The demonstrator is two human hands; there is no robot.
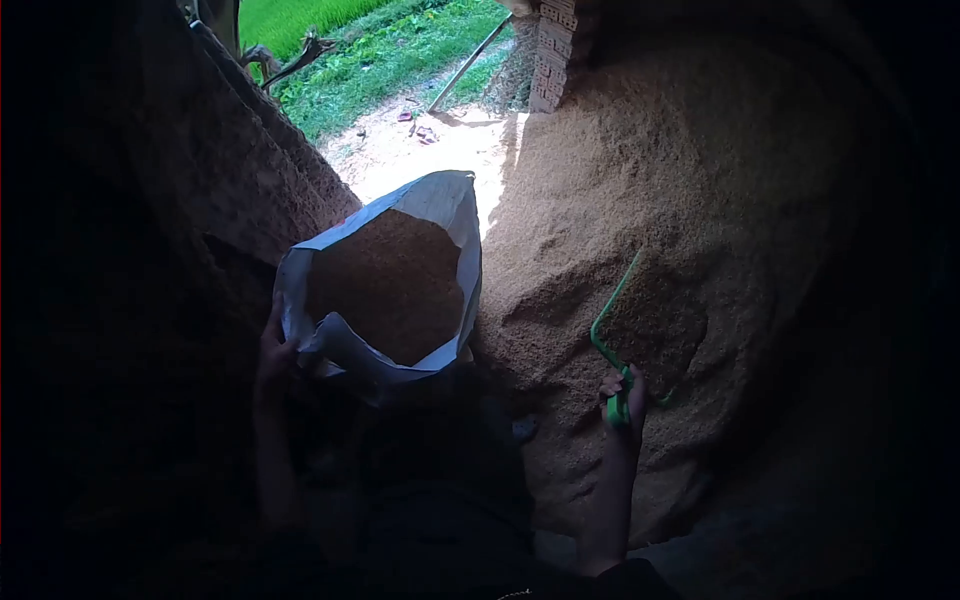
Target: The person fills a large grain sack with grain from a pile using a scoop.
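Fingers (272,322) of the left hand (274,352) are closed on the near-left rim of a white woven sack (455,215), pinching the fabric. The forearm rises straight from the near edge in deep shadow. The right hand (624,392) is raised at about the same height, well apart to the right. Its fingers are wrapped tight around the near end of a green scoop (606,318), with the forearm angled up from the body.

The sack stands open between the two arms, its mouth turned toward the camera. It is filled nearly to the brim with fine brown husk-like grain. The scoop is also loaded with the same material and lies against the slope of the big husk pile (660,170) on the right.

The scoop's long axis runs from the hand up and slightly right, its far end pointing away into the pile. Only its green rim shows clearly.

Beyond the sack are sunlit ground, a brick pillar (549,60) and grass (370,50).
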